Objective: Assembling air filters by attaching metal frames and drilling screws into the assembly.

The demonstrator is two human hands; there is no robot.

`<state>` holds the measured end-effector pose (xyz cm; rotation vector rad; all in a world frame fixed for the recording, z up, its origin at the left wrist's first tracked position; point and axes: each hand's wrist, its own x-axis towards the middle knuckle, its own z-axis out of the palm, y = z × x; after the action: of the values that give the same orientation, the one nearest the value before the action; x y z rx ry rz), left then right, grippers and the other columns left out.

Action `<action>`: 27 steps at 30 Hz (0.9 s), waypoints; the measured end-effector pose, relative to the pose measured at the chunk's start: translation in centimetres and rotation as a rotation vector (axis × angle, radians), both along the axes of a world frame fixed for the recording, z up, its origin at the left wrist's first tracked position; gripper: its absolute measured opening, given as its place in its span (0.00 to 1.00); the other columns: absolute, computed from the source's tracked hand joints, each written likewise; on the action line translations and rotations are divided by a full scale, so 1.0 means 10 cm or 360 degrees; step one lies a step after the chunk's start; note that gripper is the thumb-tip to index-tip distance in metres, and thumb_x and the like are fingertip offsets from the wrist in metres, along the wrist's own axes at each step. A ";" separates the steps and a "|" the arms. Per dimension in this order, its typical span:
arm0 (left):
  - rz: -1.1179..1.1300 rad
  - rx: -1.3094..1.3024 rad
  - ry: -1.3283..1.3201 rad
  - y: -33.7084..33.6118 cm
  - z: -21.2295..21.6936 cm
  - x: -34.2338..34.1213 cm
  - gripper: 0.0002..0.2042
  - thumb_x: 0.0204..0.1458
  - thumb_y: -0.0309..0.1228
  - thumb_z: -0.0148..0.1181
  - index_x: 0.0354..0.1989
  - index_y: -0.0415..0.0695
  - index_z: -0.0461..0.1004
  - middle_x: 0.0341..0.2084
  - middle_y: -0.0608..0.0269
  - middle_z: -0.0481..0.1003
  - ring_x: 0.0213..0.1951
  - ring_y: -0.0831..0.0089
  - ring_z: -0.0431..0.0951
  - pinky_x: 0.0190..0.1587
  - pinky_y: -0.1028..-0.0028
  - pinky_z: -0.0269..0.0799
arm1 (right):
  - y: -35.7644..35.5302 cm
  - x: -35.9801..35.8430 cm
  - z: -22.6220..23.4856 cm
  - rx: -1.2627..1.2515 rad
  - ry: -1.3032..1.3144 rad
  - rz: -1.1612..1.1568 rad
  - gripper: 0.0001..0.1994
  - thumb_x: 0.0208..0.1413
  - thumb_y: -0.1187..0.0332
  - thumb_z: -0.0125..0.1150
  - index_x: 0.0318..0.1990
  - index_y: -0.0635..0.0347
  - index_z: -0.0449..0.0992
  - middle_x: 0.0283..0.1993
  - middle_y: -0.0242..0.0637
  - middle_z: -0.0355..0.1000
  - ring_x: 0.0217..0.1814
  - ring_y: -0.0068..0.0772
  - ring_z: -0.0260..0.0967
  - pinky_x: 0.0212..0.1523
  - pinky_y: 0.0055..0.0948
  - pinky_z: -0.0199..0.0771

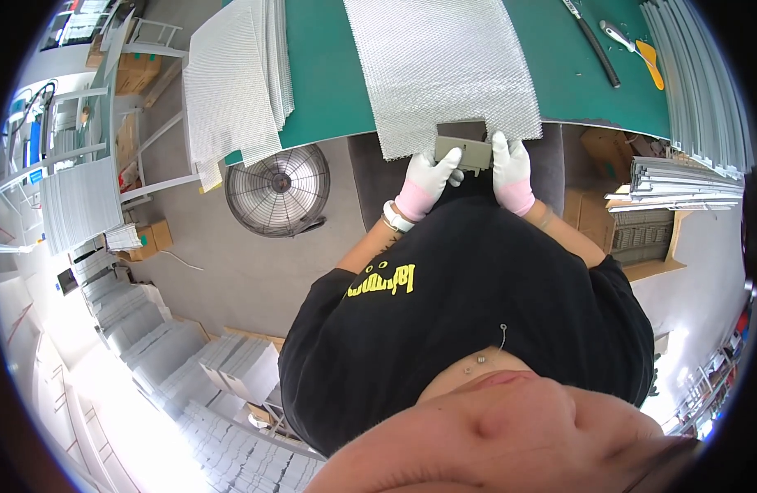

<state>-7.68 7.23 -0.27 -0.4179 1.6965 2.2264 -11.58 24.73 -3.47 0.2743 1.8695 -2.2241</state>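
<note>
both hands in white knit gloves with pink cuffs, at the near edge of the green work table (329, 74).

left hand (428, 181): fingers curled around the left end of a flat grey rectangular metal block (462, 151), thumb side up against it. closed grip, holding it.

right hand (510, 168): fingers curled over the right end of the same block, fingertips up at the lower edge of the silver expanded-metal mesh sheet (444, 66). also gripping.

the block sits between the two hands, just at the table edge, overlapping the bottom edge of the mesh sheet. the mesh runs away from the hands across the table, its near edge hanging slightly past the table rim. can't tell if the block clamps the mesh or just lies against it.

left of the left hand: a stack of white mesh sheets (235, 78) draped over the table corner, and below it a round wire-guard floor fan (277, 189).

beyond the right hand, far side: a black-handled tool (599, 51) and a yellow-handled tool (648, 62) on the table. right of the right hand: bundles of grey metal strips (683, 181) over cardboard boxes.

white wristband (395, 218) on the left wrist.
</note>
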 end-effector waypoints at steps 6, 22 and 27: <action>0.0105 0.0200 0.0042 0.08 -0.12 0.01 0.17 0.67 0.38 0.56 0.50 0.35 0.75 0.36 0.62 0.80 0.32 0.78 0.79 0.35 0.77 0.77 | -0.04 0.01 0.09 0.0092 -0.0063 -0.0018 0.19 0.68 0.57 0.58 0.44 0.70 0.71 0.37 0.34 0.74 0.38 0.17 0.67 0.39 0.23 0.71; -0.0993 -0.2464 0.1917 -0.51 0.84 -1.50 0.29 0.56 0.51 0.60 0.65 0.56 0.71 0.63 0.45 0.68 0.66 0.46 0.65 0.68 0.48 0.57 | -0.09 -0.03 0.21 -0.0299 -0.0077 0.0482 0.18 0.73 0.55 0.46 0.46 0.61 0.75 0.35 0.28 0.75 0.30 0.15 0.67 0.33 0.18 0.68; -0.0972 -0.2284 0.1713 0.06 0.68 -1.12 0.31 0.55 0.53 0.59 0.68 0.61 0.67 0.67 0.42 0.61 0.69 0.38 0.57 0.69 0.34 0.41 | 0.13 0.19 0.15 -0.0254 -0.0030 -0.0343 0.20 0.74 0.58 0.41 0.52 0.67 0.74 0.43 0.35 0.76 0.40 0.22 0.71 0.41 0.25 0.72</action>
<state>-18.89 7.81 6.58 1.0941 3.0680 0.3816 -9.65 26.02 -1.99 0.4873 1.7122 -2.4849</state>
